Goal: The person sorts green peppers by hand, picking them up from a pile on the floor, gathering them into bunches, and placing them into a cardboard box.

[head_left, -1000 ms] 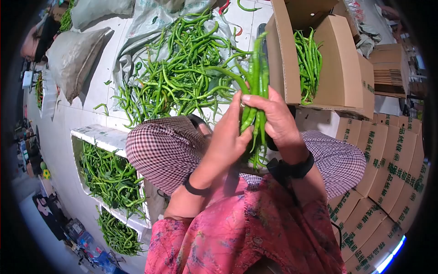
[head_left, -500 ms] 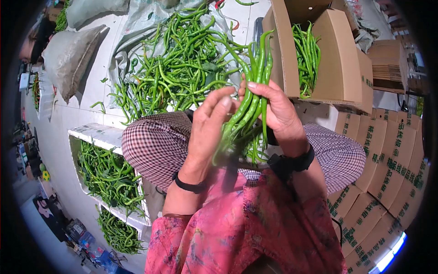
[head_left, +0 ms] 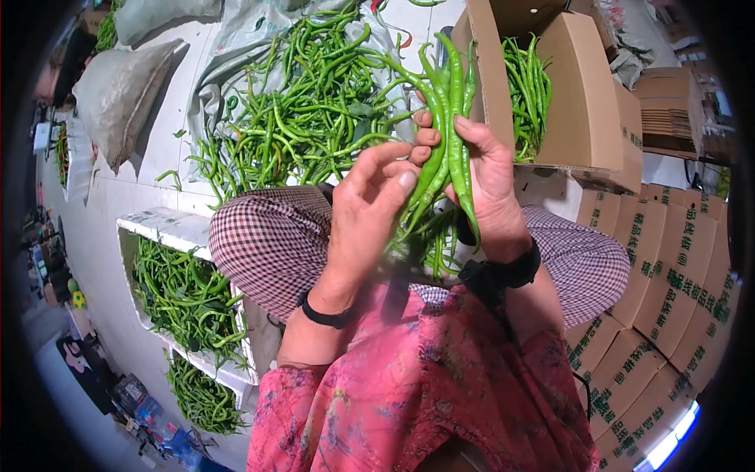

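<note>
Head view, looking down at our lap. Right hand [head_left: 489, 177] is wrapped around a bunch of long green chillies [head_left: 444, 141], tips pointing to the far side, stems hanging down toward our knees. Left hand [head_left: 368, 212] is partly open, fingers [head_left: 405, 182] curled, fingertips touching the left side of the bunch; it grips nothing that we can see. Bunch sits between both hands, above our checked trousers [head_left: 271, 244].

Far side, on the floor: loose pile of green chillies [head_left: 307, 110] spread on a grey sack sheet [head_left: 236, 47]. Far right: open cardboard box [head_left: 586, 110] with more chillies stacked inside [head_left: 528, 90]. Left, near our knee: white foam crate [head_left: 169, 228] full of chillies, a second batch just nearer. Right edge: row of flat printed cartons [head_left: 668, 267]. Far left: stuffed grey sack [head_left: 118, 86].
</note>
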A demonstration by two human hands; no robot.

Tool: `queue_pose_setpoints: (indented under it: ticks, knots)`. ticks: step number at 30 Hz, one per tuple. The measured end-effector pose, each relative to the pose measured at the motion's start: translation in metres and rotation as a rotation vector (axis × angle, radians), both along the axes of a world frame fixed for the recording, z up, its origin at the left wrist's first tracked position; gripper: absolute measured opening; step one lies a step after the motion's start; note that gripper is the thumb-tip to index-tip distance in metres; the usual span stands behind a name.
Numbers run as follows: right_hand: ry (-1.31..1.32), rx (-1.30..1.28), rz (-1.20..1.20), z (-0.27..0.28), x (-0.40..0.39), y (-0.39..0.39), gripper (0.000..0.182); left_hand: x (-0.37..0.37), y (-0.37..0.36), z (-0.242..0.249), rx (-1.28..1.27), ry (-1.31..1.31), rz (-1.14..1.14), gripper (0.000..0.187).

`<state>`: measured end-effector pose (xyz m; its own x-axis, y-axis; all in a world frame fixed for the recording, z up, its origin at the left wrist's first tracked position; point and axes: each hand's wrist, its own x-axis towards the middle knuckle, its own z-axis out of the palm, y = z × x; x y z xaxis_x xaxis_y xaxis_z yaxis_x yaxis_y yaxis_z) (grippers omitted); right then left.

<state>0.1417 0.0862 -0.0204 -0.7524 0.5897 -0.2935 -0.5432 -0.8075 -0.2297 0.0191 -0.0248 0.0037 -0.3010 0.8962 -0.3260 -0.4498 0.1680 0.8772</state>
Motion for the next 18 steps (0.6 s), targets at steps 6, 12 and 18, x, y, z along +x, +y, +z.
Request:
queue_pose_setpoints:
  ticks: [6, 12, 18]
  knots:
    - [-0.133, 0.106, -0.013, 0.027, 0.0, -0.01, 0.035, 0.009, -0.004, -0.001, 0.101, 0.224, -0.055, 0.042]
    - [-0.056, 0.173, 0.052, 0.031, 0.015, -0.004, 0.038, 0.008, -0.007, 0.014, 0.076, 0.279, -0.17, 0.041]
    - [0.04, 0.168, -0.058, 0.031, 0.02, 0.003, 0.047, 0.003, -0.008, 0.03, 0.005, 0.165, -0.055, 0.035]
